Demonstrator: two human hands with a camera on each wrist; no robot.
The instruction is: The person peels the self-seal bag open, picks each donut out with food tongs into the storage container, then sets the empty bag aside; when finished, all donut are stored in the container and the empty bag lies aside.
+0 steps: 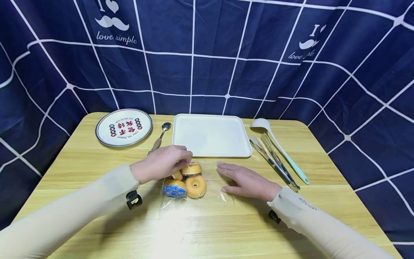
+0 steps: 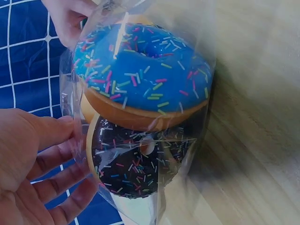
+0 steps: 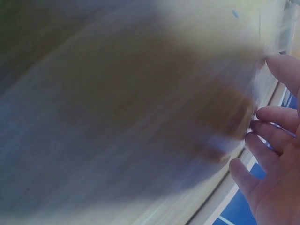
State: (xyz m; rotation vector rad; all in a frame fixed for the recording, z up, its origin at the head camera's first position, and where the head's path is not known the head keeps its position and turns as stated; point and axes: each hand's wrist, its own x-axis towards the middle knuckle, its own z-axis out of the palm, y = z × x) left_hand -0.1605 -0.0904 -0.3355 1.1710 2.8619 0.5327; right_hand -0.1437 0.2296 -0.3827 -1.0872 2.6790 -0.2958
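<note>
A clear plastic bag [image 2: 206, 93] of toy donuts lies on the table in front of me. Inside are a blue-iced donut [image 1: 175, 189] with sprinkles, a plain-side-up donut [image 1: 196, 186], a donut with dark icing [image 2: 136, 161] and another partly covered one. My left hand [image 1: 163, 162] pinches the bag's film between thumb and fingers, over the far left side of the donuts. Fingers straight and slightly spread, my right hand [image 1: 247, 181] rests palm down at the bag's flat right end, its fingertips touching the film in the right wrist view.
A white tray [image 1: 211, 136] lies just beyond the bag. Left of it are a spoon [image 1: 160, 137] and a printed plate [image 1: 124, 140]. To the right lie a ladle [image 1: 284, 153], metal tongs [image 1: 275, 163] and a dark blue curtain [image 1: 210, 72] hangs behind the table [image 1: 207, 230].
</note>
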